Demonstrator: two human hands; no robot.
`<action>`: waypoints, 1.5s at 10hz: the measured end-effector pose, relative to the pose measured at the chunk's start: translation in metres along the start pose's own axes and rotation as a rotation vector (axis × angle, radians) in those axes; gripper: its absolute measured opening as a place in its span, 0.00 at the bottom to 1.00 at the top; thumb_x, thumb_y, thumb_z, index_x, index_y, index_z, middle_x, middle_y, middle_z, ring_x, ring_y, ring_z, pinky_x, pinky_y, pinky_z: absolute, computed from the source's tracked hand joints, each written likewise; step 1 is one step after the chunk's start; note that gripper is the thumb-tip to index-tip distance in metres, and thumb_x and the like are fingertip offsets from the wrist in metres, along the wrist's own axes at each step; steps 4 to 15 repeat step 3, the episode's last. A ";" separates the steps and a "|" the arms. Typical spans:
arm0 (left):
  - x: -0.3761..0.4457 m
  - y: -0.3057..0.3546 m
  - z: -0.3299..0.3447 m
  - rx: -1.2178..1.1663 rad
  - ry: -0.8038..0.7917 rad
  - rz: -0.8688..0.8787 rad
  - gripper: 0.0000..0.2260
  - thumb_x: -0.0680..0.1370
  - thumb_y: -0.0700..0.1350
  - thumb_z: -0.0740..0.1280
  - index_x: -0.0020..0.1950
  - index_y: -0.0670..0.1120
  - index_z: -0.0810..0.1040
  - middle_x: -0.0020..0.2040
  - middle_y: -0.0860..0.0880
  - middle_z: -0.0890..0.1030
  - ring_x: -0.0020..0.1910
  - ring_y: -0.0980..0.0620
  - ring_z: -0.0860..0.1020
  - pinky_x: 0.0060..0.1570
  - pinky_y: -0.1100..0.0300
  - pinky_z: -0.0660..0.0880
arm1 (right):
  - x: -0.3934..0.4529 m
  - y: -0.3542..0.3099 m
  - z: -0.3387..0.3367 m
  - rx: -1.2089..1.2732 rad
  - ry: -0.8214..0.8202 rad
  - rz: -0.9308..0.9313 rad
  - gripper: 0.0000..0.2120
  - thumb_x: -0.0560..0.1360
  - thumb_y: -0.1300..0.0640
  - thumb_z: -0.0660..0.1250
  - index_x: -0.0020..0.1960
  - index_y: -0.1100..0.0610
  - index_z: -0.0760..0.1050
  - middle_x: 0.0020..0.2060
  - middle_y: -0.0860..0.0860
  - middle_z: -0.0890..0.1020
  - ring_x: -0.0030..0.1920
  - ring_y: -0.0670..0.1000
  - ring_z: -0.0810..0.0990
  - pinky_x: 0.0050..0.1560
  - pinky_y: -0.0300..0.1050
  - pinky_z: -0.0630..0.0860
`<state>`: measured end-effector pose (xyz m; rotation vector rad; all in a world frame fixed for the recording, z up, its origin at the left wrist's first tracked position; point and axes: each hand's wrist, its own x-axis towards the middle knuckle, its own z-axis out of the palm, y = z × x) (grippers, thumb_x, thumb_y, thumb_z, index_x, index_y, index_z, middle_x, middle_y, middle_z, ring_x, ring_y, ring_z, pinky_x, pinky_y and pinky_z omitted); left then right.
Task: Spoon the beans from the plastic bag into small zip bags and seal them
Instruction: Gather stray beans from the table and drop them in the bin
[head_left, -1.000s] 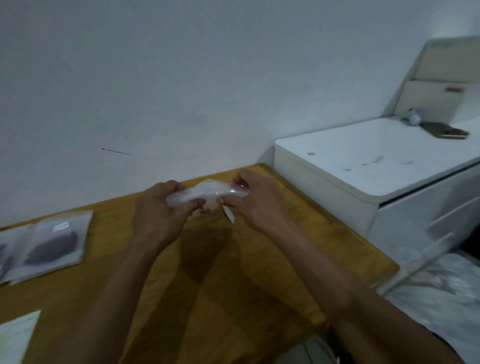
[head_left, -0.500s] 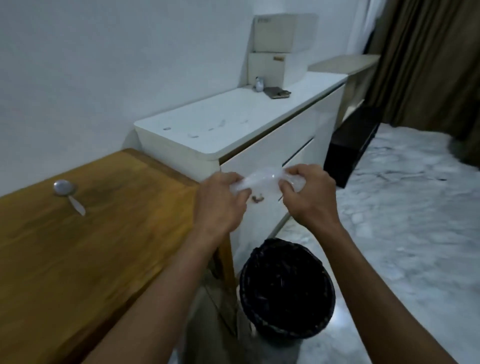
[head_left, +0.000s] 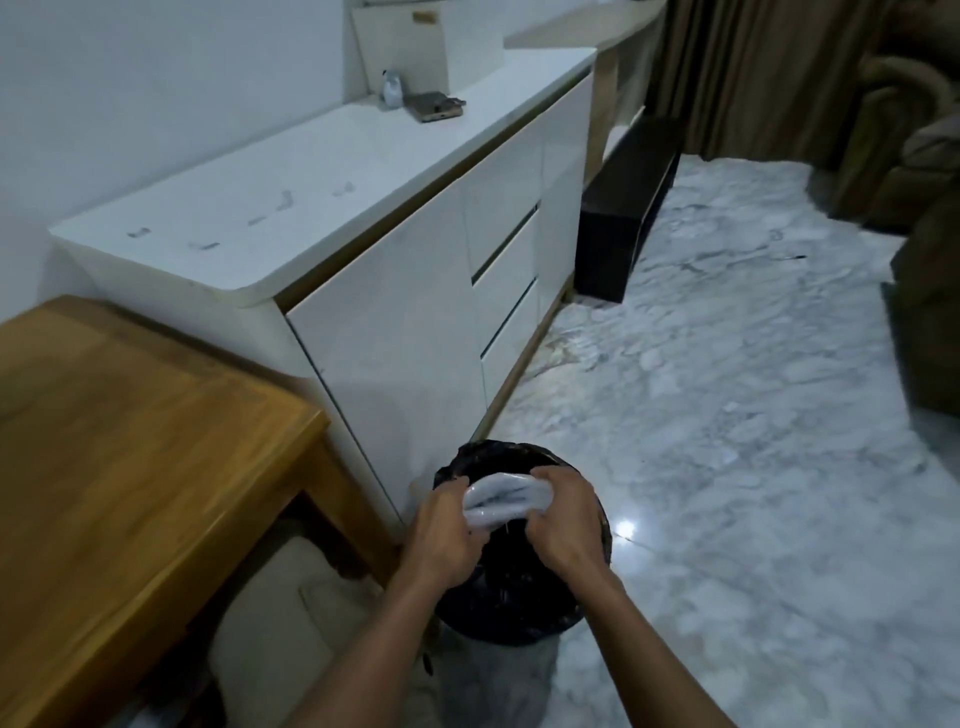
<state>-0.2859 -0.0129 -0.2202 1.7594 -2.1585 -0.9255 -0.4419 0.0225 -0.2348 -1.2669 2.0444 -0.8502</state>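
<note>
You're holding the crumpled plastic bag (head_left: 503, 500) with both hands, directly over the open mouth of the black-lined bin (head_left: 519, 597). Your left hand (head_left: 445, 535) is gripping the bag's left end, fingers curled round it. Your right hand (head_left: 563, 522) is gripping the right end, fingers curled over the top edge. The bag is bunching up between the two sets of fingers, its middle exposed, not touching the bin rim. Can't tell if any beans are inside. The bin is standing on the marble floor (head_left: 753, 467), just beside the white cabinet (head_left: 395, 338) and near the wooden table (head_left: 130, 441) corner.
</note>
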 end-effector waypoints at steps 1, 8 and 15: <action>0.005 -0.009 0.013 0.089 -0.140 -0.109 0.36 0.77 0.48 0.71 0.80 0.44 0.57 0.79 0.45 0.63 0.77 0.44 0.62 0.73 0.51 0.65 | 0.009 0.033 0.024 -0.100 -0.139 0.099 0.33 0.71 0.66 0.64 0.75 0.52 0.65 0.77 0.53 0.63 0.77 0.55 0.59 0.74 0.55 0.64; 0.013 -0.022 0.016 0.071 -0.092 -0.075 0.33 0.77 0.46 0.71 0.79 0.43 0.61 0.76 0.45 0.67 0.75 0.45 0.66 0.73 0.53 0.65 | 0.010 0.023 0.027 0.028 -0.096 0.147 0.32 0.70 0.66 0.68 0.74 0.60 0.67 0.69 0.58 0.73 0.69 0.58 0.71 0.68 0.48 0.70; 0.013 -0.022 0.016 0.071 -0.092 -0.075 0.33 0.77 0.46 0.71 0.79 0.43 0.61 0.76 0.45 0.67 0.75 0.45 0.66 0.73 0.53 0.65 | 0.010 0.023 0.027 0.028 -0.096 0.147 0.32 0.70 0.66 0.68 0.74 0.60 0.67 0.69 0.58 0.73 0.69 0.58 0.71 0.68 0.48 0.70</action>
